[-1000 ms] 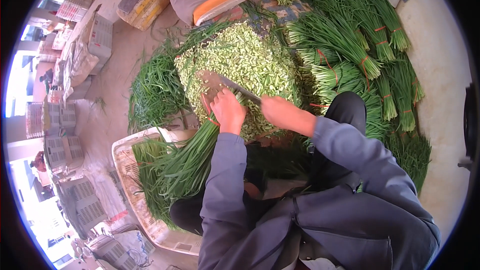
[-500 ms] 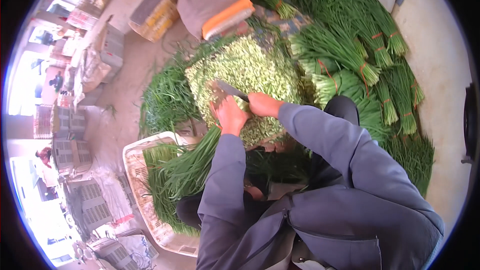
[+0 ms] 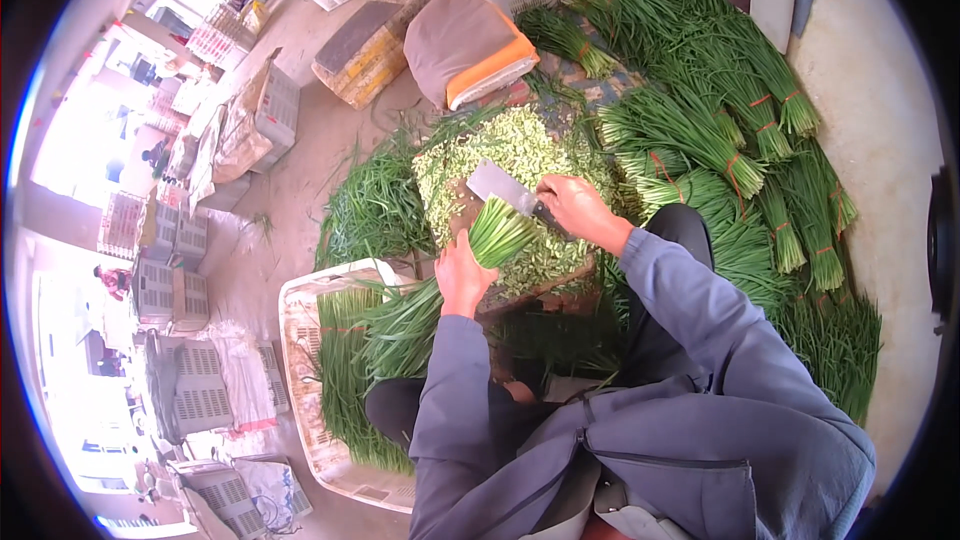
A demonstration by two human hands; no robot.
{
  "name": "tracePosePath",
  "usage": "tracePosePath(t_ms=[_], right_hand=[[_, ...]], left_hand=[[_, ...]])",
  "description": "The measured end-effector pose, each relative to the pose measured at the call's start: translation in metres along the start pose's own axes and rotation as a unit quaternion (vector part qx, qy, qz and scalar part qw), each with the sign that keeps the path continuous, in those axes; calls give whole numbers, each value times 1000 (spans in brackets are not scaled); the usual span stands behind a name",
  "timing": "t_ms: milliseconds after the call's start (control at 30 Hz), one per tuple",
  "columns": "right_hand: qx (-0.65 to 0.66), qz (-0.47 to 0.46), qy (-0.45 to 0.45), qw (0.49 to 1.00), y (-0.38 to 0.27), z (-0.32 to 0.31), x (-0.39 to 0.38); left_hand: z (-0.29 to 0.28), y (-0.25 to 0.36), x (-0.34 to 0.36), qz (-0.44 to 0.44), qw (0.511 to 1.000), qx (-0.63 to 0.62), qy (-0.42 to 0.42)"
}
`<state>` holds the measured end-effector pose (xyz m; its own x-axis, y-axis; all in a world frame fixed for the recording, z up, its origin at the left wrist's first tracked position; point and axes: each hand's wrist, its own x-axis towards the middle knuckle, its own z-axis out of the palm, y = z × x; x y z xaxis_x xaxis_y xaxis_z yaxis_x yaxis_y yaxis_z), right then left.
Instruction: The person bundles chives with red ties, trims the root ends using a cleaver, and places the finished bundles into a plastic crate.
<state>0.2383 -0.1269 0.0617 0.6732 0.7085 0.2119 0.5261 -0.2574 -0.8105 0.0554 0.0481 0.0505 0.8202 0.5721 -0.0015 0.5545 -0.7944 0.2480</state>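
My left hand (image 3: 462, 278) is closed around a bunch of long green chives (image 3: 498, 232), their pale cut ends pointing away from me and the leaves trailing toward the basket. In my right hand (image 3: 580, 208) is the dark handle of a cleaver (image 3: 498, 184). Its broad blade lies just beyond the cut ends; whether it touches them I cannot tell. Beneath both hands spreads a heap of short, pale chopped stem pieces (image 3: 570, 255), with a bare brownish patch showing near the blade.
At the left, a dirty white plastic basket (image 3: 300, 380) holds chives. Loose leaves (image 3: 370, 205) lie beside the heap. Several banded chive bundles (image 3: 690, 130) are piled at the right. Beyond the heap are a folded cloth-covered pad (image 3: 462, 40) and a worn box (image 3: 370, 45). Crates (image 3: 200, 380) line the far left.
The bunch and left hand have drawn back from the heap toward me, exposing the cut ends. The cleaver has turned, its blade now more visible. The whole view has shifted slightly.
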Motion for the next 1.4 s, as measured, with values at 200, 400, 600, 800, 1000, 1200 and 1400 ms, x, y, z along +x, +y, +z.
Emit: tracePosePath(t_ms=[200, 400, 600, 800, 1000, 1200, 1400], right_hand=[[-78, -124, 11, 989, -61, -45, -10], [-110, -66, 42, 991, -100, -38, -27], [222, 25, 86, 971, -90, -57, -37], [311, 27, 86, 946, -102, -66, -45], [325, 32, 27, 945, -105, -117, -48], [416, 142, -157, 884, -66, -164, -28], [602, 98, -427, 668, -78, -71, -56]], left_hand=[[-50, 59, -8, 60, 990, 16, 126], [-101, 77, -36, 81, 978, 56, 184], [-104, 91, -59, 119, 957, 54, 258], [-122, 104, -71, 131, 957, 20, 258], [-127, 94, -61, 171, 938, 49, 298], [-165, 99, -61, 403, 843, 55, 352], [-128, 72, -72, 402, 835, 116, 358]])
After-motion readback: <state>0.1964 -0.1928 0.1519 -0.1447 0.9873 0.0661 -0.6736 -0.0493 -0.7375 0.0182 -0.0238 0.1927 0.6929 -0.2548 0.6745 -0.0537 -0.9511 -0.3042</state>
